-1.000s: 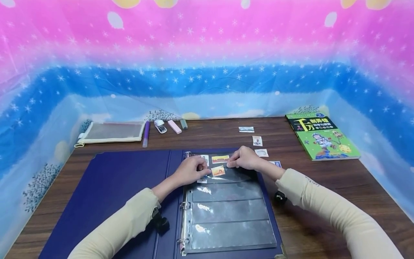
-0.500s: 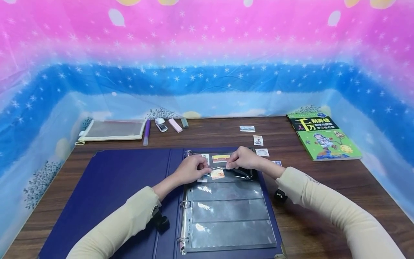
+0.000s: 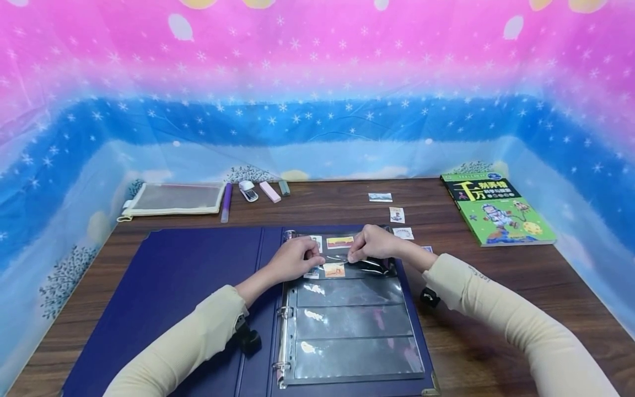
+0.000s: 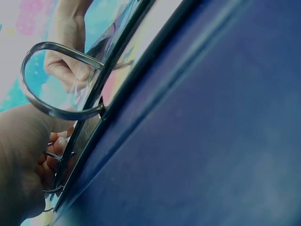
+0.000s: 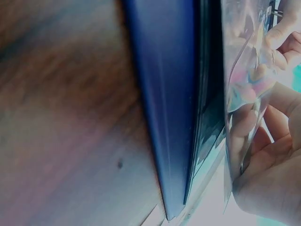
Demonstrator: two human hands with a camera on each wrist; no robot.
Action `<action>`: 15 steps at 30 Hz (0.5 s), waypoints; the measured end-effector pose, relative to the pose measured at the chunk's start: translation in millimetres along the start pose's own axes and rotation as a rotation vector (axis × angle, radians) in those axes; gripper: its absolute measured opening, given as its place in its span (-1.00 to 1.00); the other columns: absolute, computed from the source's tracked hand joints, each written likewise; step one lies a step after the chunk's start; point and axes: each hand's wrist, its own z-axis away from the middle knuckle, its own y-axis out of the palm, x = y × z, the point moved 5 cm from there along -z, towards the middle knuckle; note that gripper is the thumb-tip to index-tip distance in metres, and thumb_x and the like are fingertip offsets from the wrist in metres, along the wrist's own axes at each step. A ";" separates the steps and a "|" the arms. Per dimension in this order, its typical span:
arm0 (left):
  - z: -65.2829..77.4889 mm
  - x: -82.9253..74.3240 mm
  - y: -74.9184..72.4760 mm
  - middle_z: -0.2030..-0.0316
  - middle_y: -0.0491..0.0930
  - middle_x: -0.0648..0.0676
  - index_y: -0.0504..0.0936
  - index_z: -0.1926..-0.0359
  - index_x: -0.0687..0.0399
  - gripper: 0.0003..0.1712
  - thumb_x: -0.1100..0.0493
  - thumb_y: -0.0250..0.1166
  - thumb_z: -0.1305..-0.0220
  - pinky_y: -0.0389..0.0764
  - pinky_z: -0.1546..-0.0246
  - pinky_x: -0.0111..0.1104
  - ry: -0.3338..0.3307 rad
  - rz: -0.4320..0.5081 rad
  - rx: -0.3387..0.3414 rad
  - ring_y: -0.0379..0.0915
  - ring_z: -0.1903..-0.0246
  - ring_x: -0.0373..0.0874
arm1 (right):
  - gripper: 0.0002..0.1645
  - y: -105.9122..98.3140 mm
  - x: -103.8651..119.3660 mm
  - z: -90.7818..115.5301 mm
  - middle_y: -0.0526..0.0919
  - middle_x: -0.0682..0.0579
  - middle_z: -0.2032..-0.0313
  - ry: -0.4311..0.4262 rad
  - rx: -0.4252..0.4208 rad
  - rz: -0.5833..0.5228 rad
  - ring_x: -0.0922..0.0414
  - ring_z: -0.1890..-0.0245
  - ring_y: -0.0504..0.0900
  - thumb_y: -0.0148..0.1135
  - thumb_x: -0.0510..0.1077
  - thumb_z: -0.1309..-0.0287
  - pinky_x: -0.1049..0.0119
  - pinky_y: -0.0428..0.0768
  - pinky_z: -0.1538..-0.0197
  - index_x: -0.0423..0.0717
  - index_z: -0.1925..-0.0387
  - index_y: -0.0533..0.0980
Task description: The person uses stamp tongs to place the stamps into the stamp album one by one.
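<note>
A navy ring binder (image 3: 198,286) lies spread on the table, with a black stamp page (image 3: 354,320) of clear strip pockets on its rings. My left hand (image 3: 292,259) pinches the edge of the second pocket's clear film near the rings. Further right, my right hand (image 3: 376,242) pinches the same film and lifts it, so it bulges. Between the hands an orange stamp (image 3: 334,269) sits level in that pocket. Above it a yellow-and-red stamp (image 3: 339,242) fills part of the top row. Two more stamps at the left are partly covered by my left hand.
Loose stamps lie right of the binder, among them a small upright stamp (image 3: 397,215). A green book (image 3: 501,215) is at the back right. A mesh pouch (image 3: 176,199), purple pen (image 3: 226,204), white stapler-like item (image 3: 248,191) and pink block (image 3: 270,192) line the back left.
The orange stamp has straightened from a tilt and slid slightly down into the pocket. The film by my right hand now bulges up more. Both hands have barely moved.
</note>
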 end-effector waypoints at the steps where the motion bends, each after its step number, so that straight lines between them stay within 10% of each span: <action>1: 0.2 -0.2 -0.3 0.60 0.41 -0.09 0.49 0.61 -0.02 -0.74 0.07 0.33 -0.12 0.25 0.45 -0.48 0.000 0.004 -0.002 0.21 0.60 -0.31 | -0.88 -0.2 0.1 -0.1 0.74 -0.03 0.33 -0.013 0.000 0.009 0.27 0.38 0.61 0.35 -0.17 0.00 0.39 0.55 0.27 -0.12 0.41 0.71; 15: 1.1 -0.1 -2.0 0.57 0.49 -0.08 0.52 0.55 -0.02 -0.79 0.07 0.38 -0.04 0.31 0.41 -0.46 0.009 0.005 -0.034 0.26 0.58 -0.32 | -0.81 -22.5 -8.7 0.4 0.69 -0.02 0.35 -0.144 -0.147 0.047 0.24 0.49 0.51 0.30 -0.08 -0.07 0.37 0.45 0.39 -0.06 0.29 0.70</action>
